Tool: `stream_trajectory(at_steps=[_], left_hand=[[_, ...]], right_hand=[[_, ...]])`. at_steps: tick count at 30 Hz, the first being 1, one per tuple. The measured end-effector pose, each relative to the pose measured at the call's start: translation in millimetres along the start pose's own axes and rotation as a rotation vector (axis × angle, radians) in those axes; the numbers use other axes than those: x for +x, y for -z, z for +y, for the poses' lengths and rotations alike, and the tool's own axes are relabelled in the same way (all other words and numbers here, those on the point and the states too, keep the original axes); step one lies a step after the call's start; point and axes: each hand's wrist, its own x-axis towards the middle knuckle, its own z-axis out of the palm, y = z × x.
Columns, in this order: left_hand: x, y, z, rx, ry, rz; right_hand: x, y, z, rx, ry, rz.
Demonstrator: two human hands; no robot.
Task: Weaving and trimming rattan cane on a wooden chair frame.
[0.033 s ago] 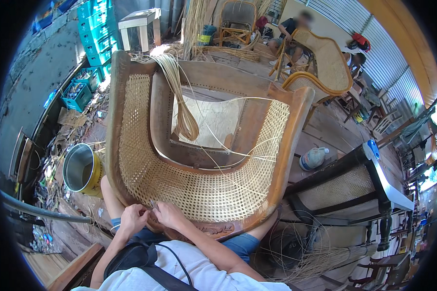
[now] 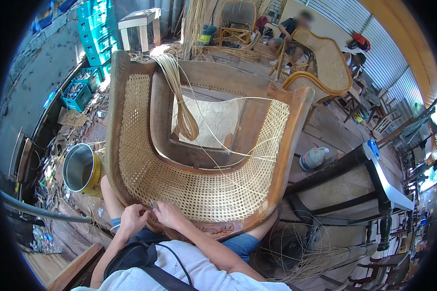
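Observation:
A wooden armchair frame [image 2: 299,114] with a curved cane-webbed back [image 2: 199,191] rests across my lap. Close together at the near left edge of the webbing are my left hand [image 2: 133,219] and my right hand [image 2: 168,215]. Both have their fingers pinched closed at the carved wooden rail [image 2: 223,228]. Something small and greyish shows by the right fingertips, too small to name; whatever the left fingers hold is hidden. A looped bundle of cane strands [image 2: 187,121] hangs over the frame's far rail, and loose strands [image 2: 257,156] trail across the right side of the webbing.
Left of the chair stands a yellow metal bucket [image 2: 93,177], with teal crates [image 2: 98,36] stacked farther back. To the right are a plastic jug [image 2: 313,159] and a dark-framed cane chair [image 2: 374,194] above loose cane [image 2: 325,257]. A person [image 2: 296,31] sits at the back by a rattan chair [image 2: 332,58].

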Motion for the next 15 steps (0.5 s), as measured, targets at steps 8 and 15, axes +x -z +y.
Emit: stream_trajectory(at_steps=[8,15], left_hand=[[1,-4,-6,0.02,-0.016,0.006],[1,-3,-4,0.01,0.008,-0.016]], right_hand=[[-1,4,-3,-0.014,-0.004,-0.01],[-4,11,-10,-0.024,-0.025,-0.019]])
